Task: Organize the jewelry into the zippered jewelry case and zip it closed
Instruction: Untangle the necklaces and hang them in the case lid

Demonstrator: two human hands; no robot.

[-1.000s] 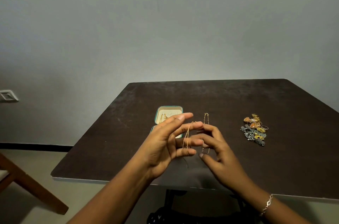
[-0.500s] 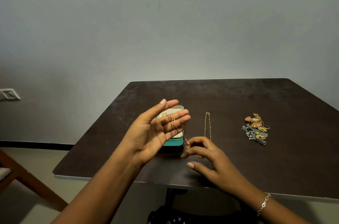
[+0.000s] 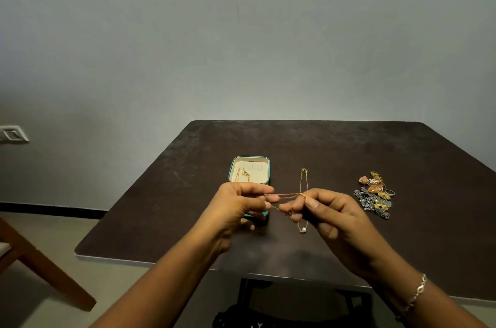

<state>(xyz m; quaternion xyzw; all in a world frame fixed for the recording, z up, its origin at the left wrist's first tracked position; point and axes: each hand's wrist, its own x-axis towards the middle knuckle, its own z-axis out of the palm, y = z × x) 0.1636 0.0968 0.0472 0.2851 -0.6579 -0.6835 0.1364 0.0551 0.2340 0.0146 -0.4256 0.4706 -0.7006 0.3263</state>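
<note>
A thin gold chain (image 3: 285, 195) is stretched between my two hands above the dark table (image 3: 335, 150). My left hand (image 3: 239, 209) pinches its left end and my right hand (image 3: 327, 213) pinches its right end. Behind my left hand the teal zippered jewelry case (image 3: 251, 170) lies open, cream lined, with a gold chain inside its lid half; its near half is mostly hidden by my left hand. A second gold necklace (image 3: 303, 180) with a pearl pendant lies on the table between my hands.
A heap of earrings, rings and a silver piece (image 3: 375, 195) lies on the table to the right. A wooden chair leg (image 3: 40, 263) stands at the lower left beside the table. A wall switch (image 3: 12, 134) is on the left wall.
My left hand went from spread open with the chain draped over it to pinching the chain. My right hand rose off the table and drew the chain out sideways.
</note>
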